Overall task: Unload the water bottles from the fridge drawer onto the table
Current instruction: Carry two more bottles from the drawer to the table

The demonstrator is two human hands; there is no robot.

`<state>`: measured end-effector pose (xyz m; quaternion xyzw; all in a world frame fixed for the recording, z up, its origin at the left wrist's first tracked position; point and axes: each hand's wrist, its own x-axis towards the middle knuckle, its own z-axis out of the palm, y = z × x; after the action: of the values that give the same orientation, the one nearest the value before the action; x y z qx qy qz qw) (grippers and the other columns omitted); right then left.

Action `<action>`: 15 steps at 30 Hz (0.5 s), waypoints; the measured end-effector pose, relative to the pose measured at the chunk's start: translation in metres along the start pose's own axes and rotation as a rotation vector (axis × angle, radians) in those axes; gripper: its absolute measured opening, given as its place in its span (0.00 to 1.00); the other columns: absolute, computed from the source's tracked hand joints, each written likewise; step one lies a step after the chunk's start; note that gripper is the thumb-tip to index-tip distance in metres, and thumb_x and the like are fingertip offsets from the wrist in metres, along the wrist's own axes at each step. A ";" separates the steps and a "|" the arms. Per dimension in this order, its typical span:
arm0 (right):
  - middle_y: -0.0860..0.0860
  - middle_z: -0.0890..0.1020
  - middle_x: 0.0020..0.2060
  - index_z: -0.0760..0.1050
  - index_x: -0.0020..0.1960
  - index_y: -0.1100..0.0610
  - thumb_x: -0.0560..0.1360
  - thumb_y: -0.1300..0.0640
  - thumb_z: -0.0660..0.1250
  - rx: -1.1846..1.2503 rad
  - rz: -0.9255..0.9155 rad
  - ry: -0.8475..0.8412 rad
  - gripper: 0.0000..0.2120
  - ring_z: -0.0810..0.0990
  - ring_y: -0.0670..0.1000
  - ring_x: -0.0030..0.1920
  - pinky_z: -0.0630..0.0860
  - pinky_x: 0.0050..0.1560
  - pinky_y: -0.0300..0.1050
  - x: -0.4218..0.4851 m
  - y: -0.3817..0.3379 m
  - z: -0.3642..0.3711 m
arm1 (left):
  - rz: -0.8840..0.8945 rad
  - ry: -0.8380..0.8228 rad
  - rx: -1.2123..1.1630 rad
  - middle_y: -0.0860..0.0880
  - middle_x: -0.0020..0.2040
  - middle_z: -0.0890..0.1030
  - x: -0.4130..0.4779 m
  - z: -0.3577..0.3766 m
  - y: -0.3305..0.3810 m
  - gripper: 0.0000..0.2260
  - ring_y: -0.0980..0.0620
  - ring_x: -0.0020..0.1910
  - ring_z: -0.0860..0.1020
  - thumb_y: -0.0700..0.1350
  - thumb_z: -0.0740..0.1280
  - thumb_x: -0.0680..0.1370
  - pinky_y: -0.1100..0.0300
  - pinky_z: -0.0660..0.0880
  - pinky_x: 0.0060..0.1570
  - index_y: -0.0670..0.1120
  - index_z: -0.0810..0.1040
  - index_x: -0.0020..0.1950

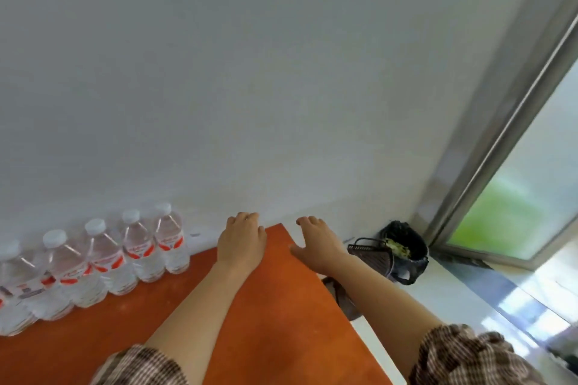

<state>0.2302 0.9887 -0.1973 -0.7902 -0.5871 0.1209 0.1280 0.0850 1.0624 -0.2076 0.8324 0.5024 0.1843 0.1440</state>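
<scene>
**Empty hands above the table corner, bottles lined up along the wall**

The left hand (241,239) was stretched forward over the far corner of the orange table (269,319), palm down, fingers loosely curled and holding nothing. The right hand (316,244) reached out just beside it, past the table's right edge, also palm down with the fingers slightly spread and the thumb out to the side; it too was empty. The two hands were near each other but apart. Both forearms were bare, and checked brown sleeves (459,356) showed at the bottom of the view.

To the left of the hands, a row of clear water bottles (137,248) stood upright on the table against the white wall (250,72), each with a white cap and a red-and-white label. They stood side by side, touching or nearly so (the nearest ones at the left edge were blurred and partly cut off). The rightmost bottle was well apart from the left hand.

Beyond the right hand, on the pale floor in the room's corner, sat a dark woven basket (370,255) and, just beside it, a bin lined with a black bag (406,256). A metal-framed window (506,147) ran along the right side.
</scene>
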 end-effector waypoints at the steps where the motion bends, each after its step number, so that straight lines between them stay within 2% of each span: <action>1: 0.55 0.69 0.68 0.62 0.72 0.58 0.78 0.49 0.64 -0.013 0.031 0.024 0.27 0.67 0.56 0.69 0.69 0.66 0.51 -0.018 0.020 -0.009 | 0.024 -0.023 0.007 0.45 0.68 0.72 -0.008 0.007 0.022 0.19 0.46 0.66 0.69 0.46 0.55 0.82 0.52 0.71 0.60 0.44 0.67 0.71; 5: 0.55 0.70 0.67 0.64 0.71 0.57 0.77 0.49 0.64 -0.021 0.178 0.080 0.26 0.68 0.57 0.67 0.70 0.64 0.54 -0.108 0.100 -0.036 | 0.113 -0.122 0.036 0.44 0.66 0.72 -0.057 0.039 0.117 0.18 0.44 0.64 0.69 0.46 0.55 0.81 0.51 0.72 0.57 0.44 0.65 0.71; 11: 0.55 0.72 0.64 0.68 0.67 0.55 0.74 0.46 0.67 -0.013 0.395 0.126 0.25 0.71 0.57 0.64 0.73 0.62 0.55 -0.275 0.220 -0.061 | 0.317 -0.294 0.105 0.42 0.67 0.71 -0.165 0.096 0.264 0.19 0.42 0.65 0.68 0.48 0.56 0.80 0.49 0.69 0.60 0.44 0.64 0.70; 15: 0.55 0.70 0.66 0.65 0.70 0.56 0.76 0.47 0.65 -0.037 0.551 0.196 0.26 0.68 0.58 0.67 0.70 0.63 0.55 -0.388 0.291 -0.087 | 0.478 -0.338 0.105 0.42 0.69 0.69 -0.236 0.128 0.364 0.21 0.41 0.67 0.67 0.49 0.57 0.80 0.48 0.69 0.61 0.44 0.63 0.72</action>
<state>0.4121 0.5304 -0.1999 -0.9300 -0.3373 0.0635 0.1318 0.3272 0.6807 -0.2057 0.9523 0.2701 0.0457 0.1348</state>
